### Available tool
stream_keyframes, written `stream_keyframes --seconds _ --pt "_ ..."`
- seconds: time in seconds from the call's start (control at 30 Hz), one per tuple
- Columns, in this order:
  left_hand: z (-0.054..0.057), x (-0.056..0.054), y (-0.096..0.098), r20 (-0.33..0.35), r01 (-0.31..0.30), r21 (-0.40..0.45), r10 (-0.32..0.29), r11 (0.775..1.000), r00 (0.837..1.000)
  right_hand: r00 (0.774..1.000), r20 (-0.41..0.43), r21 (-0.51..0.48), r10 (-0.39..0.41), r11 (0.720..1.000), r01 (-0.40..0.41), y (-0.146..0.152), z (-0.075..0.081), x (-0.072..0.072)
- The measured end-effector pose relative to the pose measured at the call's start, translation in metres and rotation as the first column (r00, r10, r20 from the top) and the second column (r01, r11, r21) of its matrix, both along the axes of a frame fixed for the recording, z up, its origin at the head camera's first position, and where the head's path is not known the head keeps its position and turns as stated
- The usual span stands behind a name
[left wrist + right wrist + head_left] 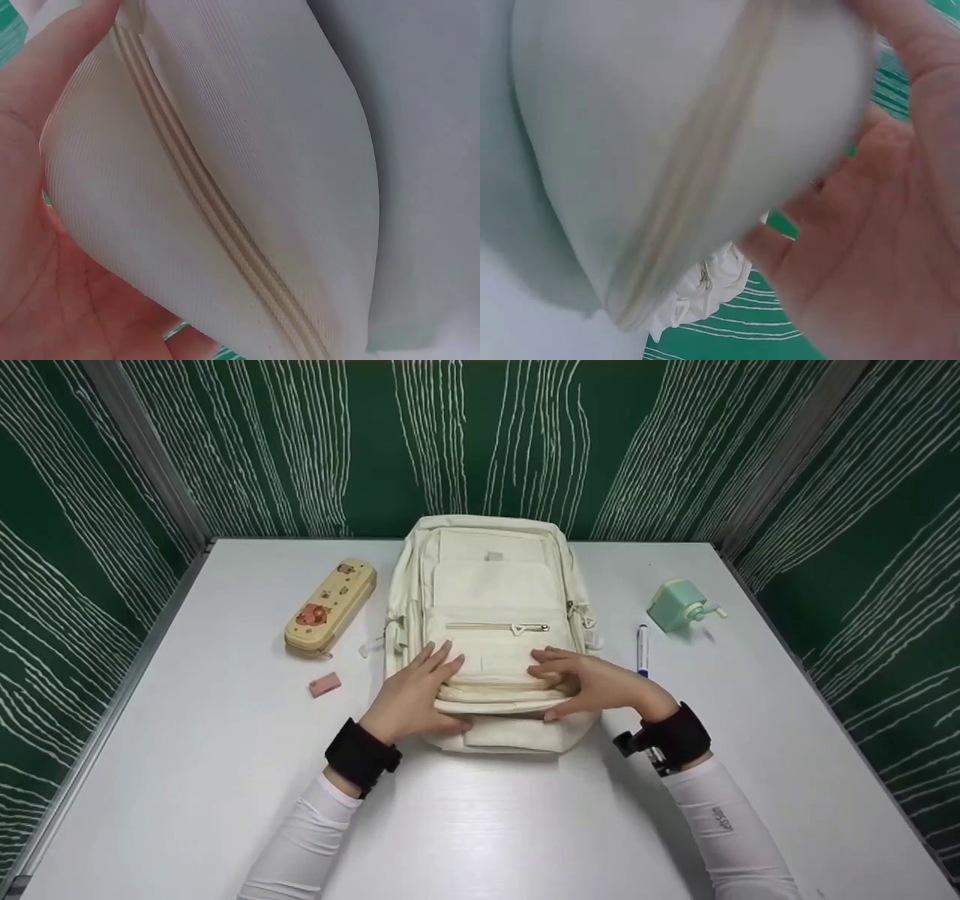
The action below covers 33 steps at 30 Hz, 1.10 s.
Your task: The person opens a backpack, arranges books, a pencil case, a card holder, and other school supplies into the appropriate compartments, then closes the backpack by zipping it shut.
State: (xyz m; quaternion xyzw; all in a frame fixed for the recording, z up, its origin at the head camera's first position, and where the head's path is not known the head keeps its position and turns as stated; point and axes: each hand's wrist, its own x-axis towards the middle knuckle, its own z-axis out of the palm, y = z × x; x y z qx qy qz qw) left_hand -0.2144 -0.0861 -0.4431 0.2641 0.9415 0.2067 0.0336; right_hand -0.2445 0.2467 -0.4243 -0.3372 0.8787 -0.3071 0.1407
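A cream backpack (499, 585) lies on its back on the white table, its zipped front side facing up. My left hand (409, 697) grips the lower left of its front pocket, fingers spread over the top and thumb at the lower edge. Opposite it, my right hand (600, 682) holds the pocket's lower right corner, with bent fingers above and thumb below. A beige zip (195, 176) runs along the pocket's side, close by the thumb in the left wrist view. Through the right wrist camera, the pocket fabric (802, 112) looks blurred beside the palm.
To the left lie a yellow pencil case (330, 607) with cartoon prints and a pink eraser (325, 685). On the right are a marker (643, 649) and a green crank pencil sharpener (675, 604). Green walls with white streaks enclose the table (480, 825).
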Motion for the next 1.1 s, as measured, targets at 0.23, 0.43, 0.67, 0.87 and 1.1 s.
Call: stream_keyframes --seconds 0.23,0.43,0.67,0.87,1.1 --pt "-0.001 0.002 -0.002 -0.005 -0.003 -0.003 0.003 1.000 1.000 0.963 -0.070 -0.084 -0.260 0.964 0.254 0.016 0.004 -0.026" --pt "-0.001 0.001 -0.002 -0.011 0.008 0.020 -0.008 1.000 1.000 0.873 -0.288 -0.020 -0.393 0.914 0.405 0.031 -0.001 -0.052" --pt "0.000 0.001 -0.001 -0.014 0.011 0.013 -0.011 1.000 1.000 0.825 -0.385 0.110 -0.414 0.867 0.486 0.034 -0.005 -0.071" --pt "0.000 0.001 -0.001 -0.014 0.005 0.013 -0.005 1.000 1.000 0.842 -0.391 0.203 -0.372 0.857 0.473 0.026 0.002 -0.083" --pt "0.000 0.001 -0.002 -0.018 0.004 0.020 -0.003 1.000 1.000 0.862 -0.418 0.294 -0.286 0.856 0.426 0.014 0.009 -0.098"
